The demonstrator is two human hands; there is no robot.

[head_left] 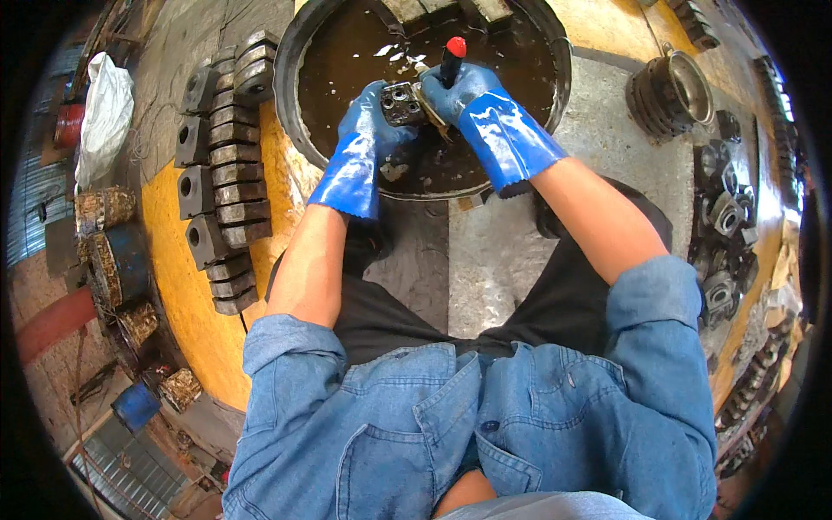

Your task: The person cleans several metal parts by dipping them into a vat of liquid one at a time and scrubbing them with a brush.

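Note:
Both my hands wear long blue rubber gloves above a round black tub (289, 95) of dark brown liquid. My left hand (368, 113) is closed around a dark metal block (401, 102) with several round holes in its upturned face. My right hand (471, 89) grips a brush-like tool (452, 62) by its black, red-ended handle. The tool's pale, narrow working end lies against the right side of the block; its exact form is partly hidden by my glove. More metal blocks (416, 12) rest at the tub's far side.
Left of the tub, rows of dark metal blocks (237, 156) stand on a yellow board (173, 251). To the right are a stack of metal rings (663, 95) and a heap of metal parts (724, 212). A white sack (106, 113) and rusty cans (104, 208) sit far left.

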